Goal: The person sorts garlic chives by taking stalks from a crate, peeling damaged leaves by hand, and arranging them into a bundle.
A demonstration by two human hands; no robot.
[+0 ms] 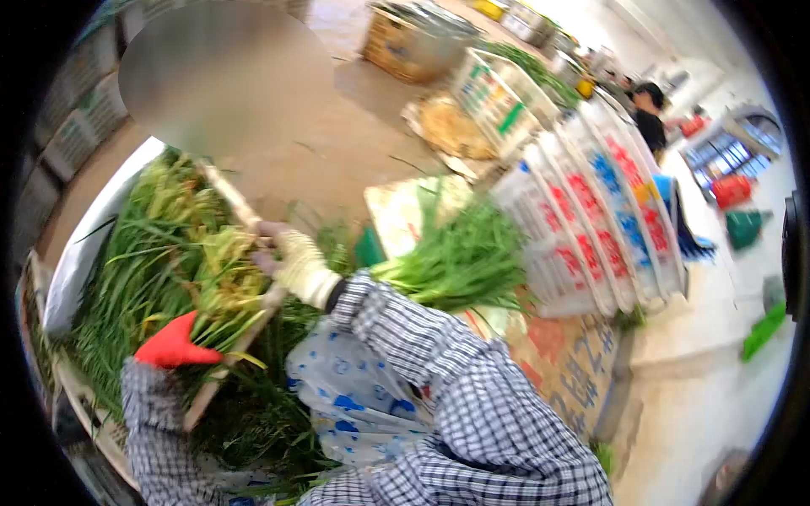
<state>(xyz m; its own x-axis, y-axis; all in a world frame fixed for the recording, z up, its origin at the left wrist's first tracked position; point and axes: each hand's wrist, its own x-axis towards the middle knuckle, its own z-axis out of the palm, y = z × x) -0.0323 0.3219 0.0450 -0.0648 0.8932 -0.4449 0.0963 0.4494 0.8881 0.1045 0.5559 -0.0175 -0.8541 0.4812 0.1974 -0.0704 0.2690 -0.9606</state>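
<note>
A red glove covers my left hand [175, 342], thumb and fingers spread in a V against long leafy greens [139, 278]. Yellowed leaves [224, 261] lie along the right side of this pile. My right hand [299, 263], in a cream knitted glove with darker fingertips, is over the wooden bar [228, 196] edging the pile. Its fingers are blurred, so their grip is unclear. Right of that hand lies a bundle of fresh green stalks [464, 257]. Below my right forearm is a clear plastic bag with blue print [350, 396].
A stack of white baskets with red and blue lettering [591, 211] stands at right. Behind it are a white crate [498, 105] and a brown basket [405, 46]. Printed cardboard [574, 379] lies below the stack. Another person [648, 118] is at far right. A blurred patch covers the upper left.
</note>
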